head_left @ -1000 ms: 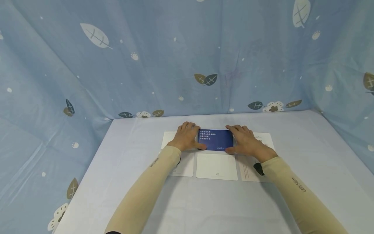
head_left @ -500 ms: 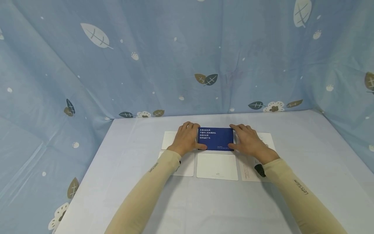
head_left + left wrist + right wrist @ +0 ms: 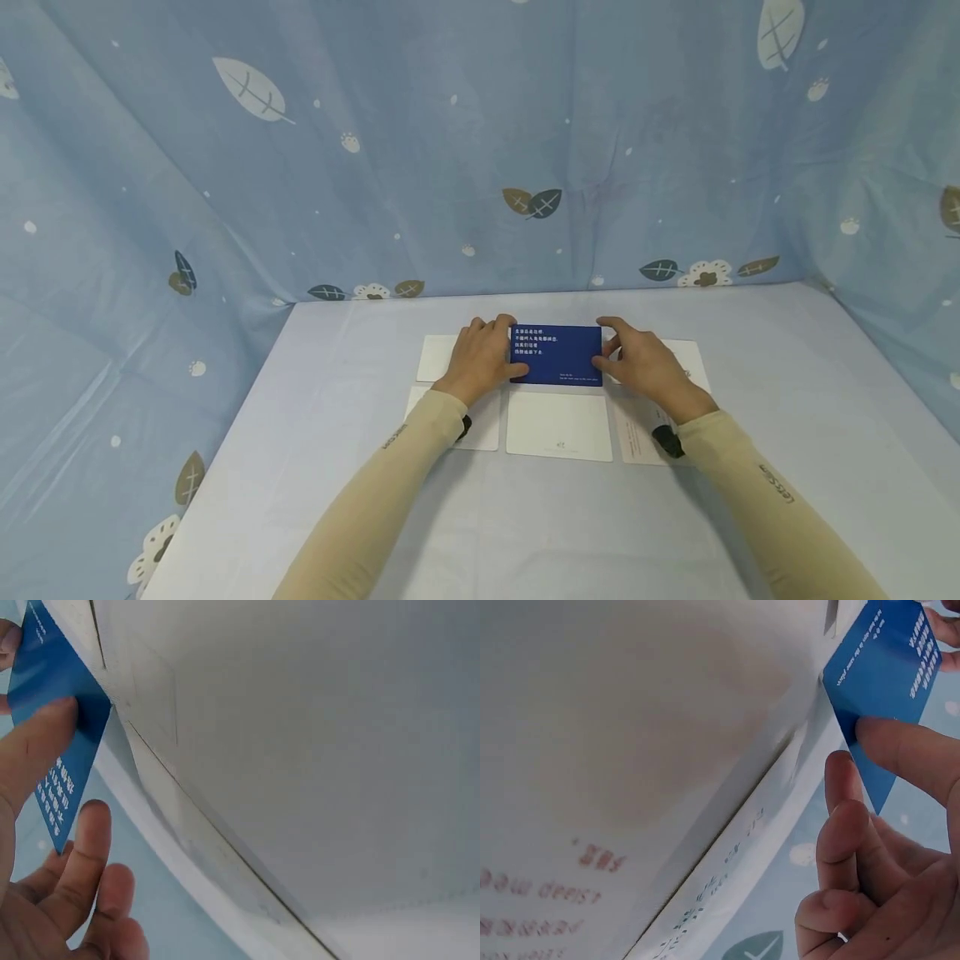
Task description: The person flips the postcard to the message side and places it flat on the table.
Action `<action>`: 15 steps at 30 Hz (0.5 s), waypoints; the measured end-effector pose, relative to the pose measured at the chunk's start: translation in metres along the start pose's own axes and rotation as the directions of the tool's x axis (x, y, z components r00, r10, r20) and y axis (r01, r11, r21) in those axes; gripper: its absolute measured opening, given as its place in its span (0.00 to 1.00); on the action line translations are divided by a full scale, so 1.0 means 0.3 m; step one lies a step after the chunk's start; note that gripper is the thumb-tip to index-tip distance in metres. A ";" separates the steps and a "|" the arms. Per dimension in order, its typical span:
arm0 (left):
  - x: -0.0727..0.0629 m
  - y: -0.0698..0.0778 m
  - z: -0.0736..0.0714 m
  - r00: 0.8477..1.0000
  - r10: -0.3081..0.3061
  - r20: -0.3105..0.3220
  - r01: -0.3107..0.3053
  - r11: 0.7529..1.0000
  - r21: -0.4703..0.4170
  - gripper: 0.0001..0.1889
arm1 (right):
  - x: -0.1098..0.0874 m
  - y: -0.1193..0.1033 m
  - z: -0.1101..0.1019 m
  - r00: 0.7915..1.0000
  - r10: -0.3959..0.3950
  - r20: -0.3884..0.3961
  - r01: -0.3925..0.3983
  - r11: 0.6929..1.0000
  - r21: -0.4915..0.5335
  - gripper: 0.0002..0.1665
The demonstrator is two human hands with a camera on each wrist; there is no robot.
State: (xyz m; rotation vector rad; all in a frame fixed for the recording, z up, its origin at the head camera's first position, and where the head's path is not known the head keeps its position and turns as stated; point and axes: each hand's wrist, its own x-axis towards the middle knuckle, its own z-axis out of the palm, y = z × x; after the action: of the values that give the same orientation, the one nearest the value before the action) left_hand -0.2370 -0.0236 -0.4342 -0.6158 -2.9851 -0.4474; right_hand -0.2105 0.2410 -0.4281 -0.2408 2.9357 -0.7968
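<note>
One blue card [image 3: 557, 357] between both grips [image 3: 480, 357] [image 3: 647, 362]

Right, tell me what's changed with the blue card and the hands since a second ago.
The blue card has tipped or lifted slightly: its far edge sits higher in the head view. The right hand has shifted right, its thumb moving from the near corner up the card's right edge. The left hand stays at the left end; the white cards lie as before.

Left arm [image 3: 382, 483] and right arm [image 3: 765, 483]: sleeved, extended far, converging. Left hand [image 3: 480, 357]: thumb [image 3: 41, 742] pointing right, fingers [image 3: 91, 836] bent. Right hand [image 3: 647, 362]: thumb pointing left, fingers curled.
</note>
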 end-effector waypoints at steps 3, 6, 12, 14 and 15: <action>-0.007 0.004 -0.004 1.000 -0.019 0.008 0.020 0.999 -0.041 0.43 | -0.006 -0.002 0.000 0.999 0.037 0.007 -0.037 0.999 0.007 0.40; -0.012 0.007 -0.007 0.999 -0.047 0.015 0.048 0.995 -0.087 0.41 | -0.014 -0.005 0.000 0.999 0.051 0.001 -0.051 0.999 0.012 0.35; -0.019 0.005 -0.013 0.994 -0.106 0.020 0.108 0.979 -0.171 0.34 | -0.024 -0.004 0.001 0.999 0.049 -0.011 -0.049 0.999 0.022 0.25; -0.023 0.003 -0.015 0.993 -0.113 0.020 0.115 0.976 -0.183 0.28 | -0.026 -0.002 0.002 0.999 0.042 -0.010 -0.041 0.999 0.022 0.24; -0.025 0.002 -0.014 0.993 -0.117 0.022 0.119 0.976 -0.182 0.25 | -0.027 -0.002 0.002 0.999 0.037 -0.010 -0.037 0.999 0.021 0.23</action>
State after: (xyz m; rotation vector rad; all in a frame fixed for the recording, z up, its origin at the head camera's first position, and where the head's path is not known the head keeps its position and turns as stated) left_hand -0.2298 -0.0272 -0.4309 -0.4554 -3.0239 -0.7365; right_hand -0.2023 0.2415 -0.4279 -0.1810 2.9311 -0.8252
